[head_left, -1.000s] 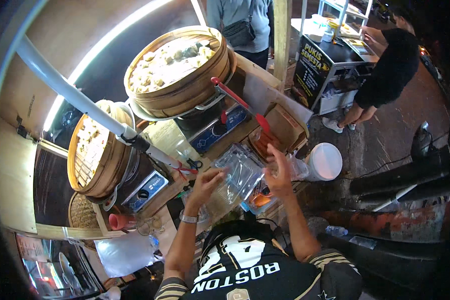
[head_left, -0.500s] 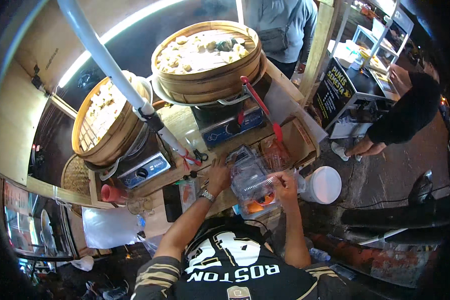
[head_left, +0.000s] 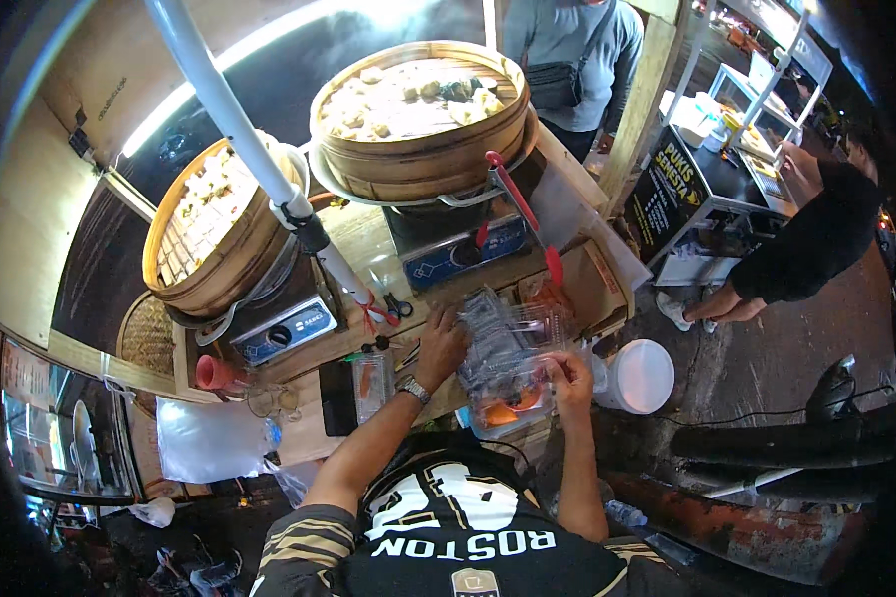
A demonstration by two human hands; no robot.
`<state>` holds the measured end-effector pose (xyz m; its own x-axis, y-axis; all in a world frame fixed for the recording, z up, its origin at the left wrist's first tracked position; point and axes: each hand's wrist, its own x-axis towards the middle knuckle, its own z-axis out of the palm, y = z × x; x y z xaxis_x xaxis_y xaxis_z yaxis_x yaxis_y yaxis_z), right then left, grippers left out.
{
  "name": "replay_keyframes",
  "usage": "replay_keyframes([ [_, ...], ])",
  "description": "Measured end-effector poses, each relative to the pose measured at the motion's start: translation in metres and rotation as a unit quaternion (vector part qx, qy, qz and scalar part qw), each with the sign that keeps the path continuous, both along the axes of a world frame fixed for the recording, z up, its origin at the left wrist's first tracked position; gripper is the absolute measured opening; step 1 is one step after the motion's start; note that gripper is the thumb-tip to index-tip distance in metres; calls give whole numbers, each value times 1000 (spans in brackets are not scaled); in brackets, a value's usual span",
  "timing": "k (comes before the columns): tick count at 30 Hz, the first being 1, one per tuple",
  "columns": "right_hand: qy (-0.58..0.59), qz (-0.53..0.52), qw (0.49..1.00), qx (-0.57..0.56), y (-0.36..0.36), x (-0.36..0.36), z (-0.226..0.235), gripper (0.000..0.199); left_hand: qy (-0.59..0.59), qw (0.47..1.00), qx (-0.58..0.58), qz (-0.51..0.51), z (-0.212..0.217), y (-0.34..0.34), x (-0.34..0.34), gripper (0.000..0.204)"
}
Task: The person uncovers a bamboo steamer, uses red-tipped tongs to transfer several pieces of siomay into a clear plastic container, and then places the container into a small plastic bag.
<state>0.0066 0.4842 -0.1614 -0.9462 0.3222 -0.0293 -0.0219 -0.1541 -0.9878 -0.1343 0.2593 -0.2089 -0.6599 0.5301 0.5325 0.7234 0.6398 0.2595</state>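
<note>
- From my seat, I read the clear plastic box [head_left: 503, 343] on the tabletop [head_left: 304, 433] as lying between the hands, one piece in a loose pile of clear plastic.
- Its long axis is hard for me to call; overlapping see-through walls hide it, though the pile as a whole seems to run far to near.
- My left hand [head_left: 442, 348] is at the pile's left side, fingers loosely stretched toward the far side; I cannot tell whether they grip anything.
- My right hand [head_left: 571, 378] is at the box's near right edge, thumb and fingers drawn together in what looks like a pinch on the plastic.
- So the box lies to the left of my right fingers and to the right of my left; the right hand looks nearer its edge.
- Just nearer sits a blue tub [head_left: 495, 433] with something orange; right of the right hand stands a white bucket [head_left: 640, 377].
</note>
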Motion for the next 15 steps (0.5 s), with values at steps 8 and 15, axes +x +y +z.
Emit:
replay_keyframes([
  [8,25,1,999,28,-7,-17,3,16,-85,996,-18,-17,-11,1,-8,31],
  [15,-25,0,1000,-8,-6,-13,-7,15,-63,997,-16,35,23,9,0,47],
])
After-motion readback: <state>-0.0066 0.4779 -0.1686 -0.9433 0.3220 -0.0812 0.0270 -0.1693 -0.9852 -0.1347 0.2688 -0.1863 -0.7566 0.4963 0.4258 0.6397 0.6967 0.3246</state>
